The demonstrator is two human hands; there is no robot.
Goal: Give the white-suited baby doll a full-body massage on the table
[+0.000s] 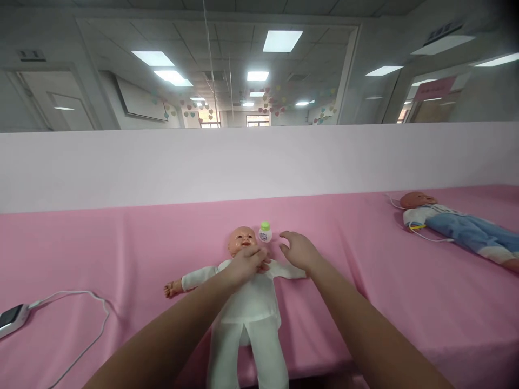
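On the pink sheet a baby doll (253,302) lies on its back in white clothes, its head pointing away from me. My left hand (247,263) rests at the doll's neck and upper chest with bent fingers; what lies between them is hidden. Over the doll's sleeve on the right side hovers my right hand (299,249), fingers curved and apart, holding nothing. That sleeve (290,270) is stretched out, and its end is partly behind my right wrist. Beside the doll's head stands a small white bottle (265,234) with a green cap.
To the far right lies a second doll (458,224) in blue and white, with thin tubing around it. At left is a white device (14,320) with a dark screen and a white cable (103,319). A low white wall (243,162) with glass above runs behind the pink-covered table (162,237).
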